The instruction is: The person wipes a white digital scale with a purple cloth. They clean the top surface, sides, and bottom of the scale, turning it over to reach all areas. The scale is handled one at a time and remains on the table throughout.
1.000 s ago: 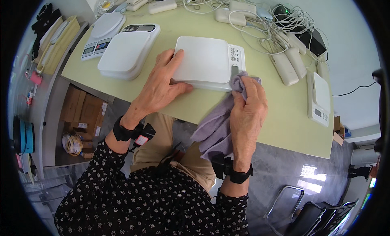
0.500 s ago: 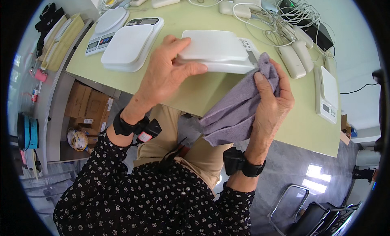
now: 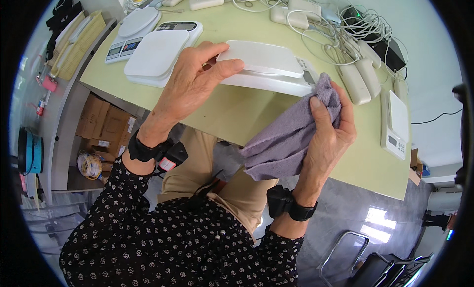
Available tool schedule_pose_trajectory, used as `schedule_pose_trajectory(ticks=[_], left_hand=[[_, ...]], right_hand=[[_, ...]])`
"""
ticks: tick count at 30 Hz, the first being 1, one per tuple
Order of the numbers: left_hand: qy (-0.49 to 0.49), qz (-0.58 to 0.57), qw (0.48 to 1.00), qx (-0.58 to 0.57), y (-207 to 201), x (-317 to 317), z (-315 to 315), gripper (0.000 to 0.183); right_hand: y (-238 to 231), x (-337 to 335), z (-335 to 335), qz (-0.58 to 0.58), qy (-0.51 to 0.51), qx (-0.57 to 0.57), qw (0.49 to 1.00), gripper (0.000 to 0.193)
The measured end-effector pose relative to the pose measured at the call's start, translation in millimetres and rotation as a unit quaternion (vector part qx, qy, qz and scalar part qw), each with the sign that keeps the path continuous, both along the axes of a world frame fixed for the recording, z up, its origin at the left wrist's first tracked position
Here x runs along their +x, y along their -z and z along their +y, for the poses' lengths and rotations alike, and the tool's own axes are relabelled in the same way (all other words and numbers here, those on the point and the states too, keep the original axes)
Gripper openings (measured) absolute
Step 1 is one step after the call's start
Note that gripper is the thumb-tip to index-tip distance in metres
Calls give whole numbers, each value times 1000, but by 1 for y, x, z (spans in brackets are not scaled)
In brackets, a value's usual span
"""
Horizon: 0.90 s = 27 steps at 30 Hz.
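My left hand [image 3: 190, 82] grips the left end of a white kitchen scale [image 3: 264, 57], thumb and fingers closed about its edge. That scale is held up over the table near its front edge, its right end tilted a little lower. In my right hand [image 3: 333, 134] is a folded grey-purple cloth [image 3: 284, 141], pinched between thumb and fingers. The bunched top of the cloth meets the scale's right end, beside the button panel, and the rest hangs past the table edge. The fingertips behind the cloth are partly hidden.
Two more white scales, one square-topped [image 3: 157, 52] and one round-topped [image 3: 139, 21], stand at the left of the light green table [image 3: 365, 163]. Another scale [image 3: 397, 111] lies at the right. Tangled white cables [image 3: 340, 37] and white power banks [image 3: 368, 77] cover the back right.
The scale has tipped so its right end sits lower, and the left hand's thumb has shifted up along its edge. The cloth stays at the scale's right end. The whole view has shifted slightly.
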<state>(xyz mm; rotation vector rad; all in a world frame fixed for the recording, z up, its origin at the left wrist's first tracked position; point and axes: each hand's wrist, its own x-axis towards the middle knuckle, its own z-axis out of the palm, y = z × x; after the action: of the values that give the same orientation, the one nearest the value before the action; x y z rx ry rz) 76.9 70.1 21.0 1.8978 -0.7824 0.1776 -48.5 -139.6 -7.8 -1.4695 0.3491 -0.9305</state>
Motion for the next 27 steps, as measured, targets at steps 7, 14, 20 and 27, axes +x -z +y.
schedule_pose_trajectory(ticks=[7, 14, 20, 27], left_hand=[[71, 150, 982, -85, -3, -5, 12, 42], [94, 104, 986, -90, -6, -18, 9, 37], [91, 48, 991, -90, -14, -32, 4, 34], [91, -73, 989, -86, -30, -53, -4, 35]], right_hand=[[-2, 1, 2, -28, 12, 95, 995, 34], [-7, 0, 0, -37, 18, 170, 985, 32], [-10, -2, -3, -17, 4, 178, 984, 32], [-12, 0, 1, 14, 15, 180, 983, 28]])
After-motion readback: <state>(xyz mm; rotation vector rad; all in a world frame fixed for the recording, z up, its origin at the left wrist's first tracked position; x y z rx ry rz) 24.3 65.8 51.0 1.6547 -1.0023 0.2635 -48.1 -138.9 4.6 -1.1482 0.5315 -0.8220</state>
